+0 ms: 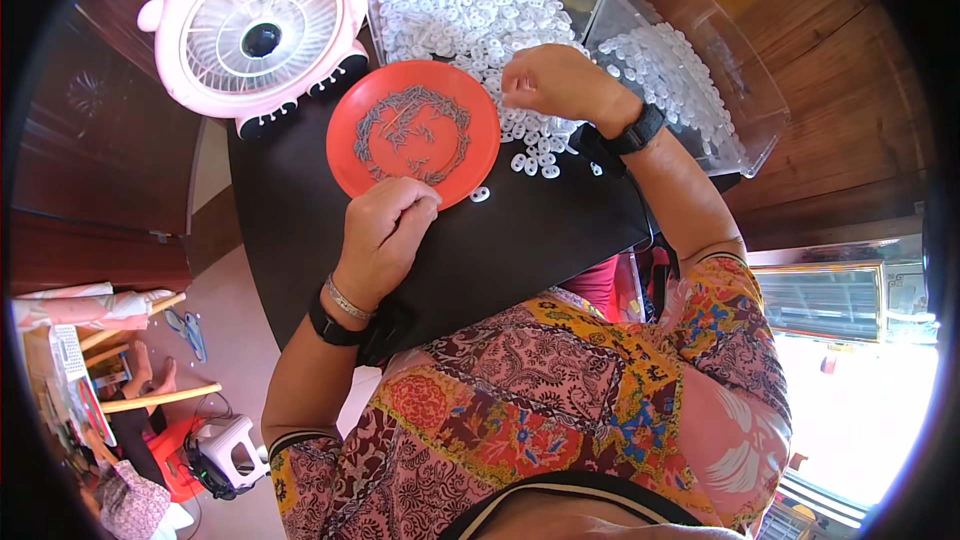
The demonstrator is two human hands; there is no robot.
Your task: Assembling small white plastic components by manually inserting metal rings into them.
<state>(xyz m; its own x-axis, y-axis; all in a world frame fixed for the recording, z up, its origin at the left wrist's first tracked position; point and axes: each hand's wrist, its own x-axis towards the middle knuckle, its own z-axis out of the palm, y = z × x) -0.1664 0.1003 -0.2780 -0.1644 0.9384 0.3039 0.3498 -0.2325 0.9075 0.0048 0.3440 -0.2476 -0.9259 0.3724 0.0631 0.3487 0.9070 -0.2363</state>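
A round red plate (484, 125) holds many small grey screws (418, 100), heaped mostly in a ring, with a thin light-coloured stick among them. My left hand (385, 230) is closed at the plate's near rim, thumb against curled fingers; whatever it may hold is hidden. Over the near edge of a big heap of white oval plastic pieces with two holes (465, 5) is my right hand (568, 85), fingers curled together. I cannot make out anything in its fingers. One loose white piece (480, 194) lies just beside the plate, between my hands.
The black table (290, 200) carries a pink animal-shaped fan (185, 50) at the far left. A clear plastic box (715, 25) with more white pieces stands at the right. At lower left are a red stool (178, 460) and another person's bare feet (150, 380).
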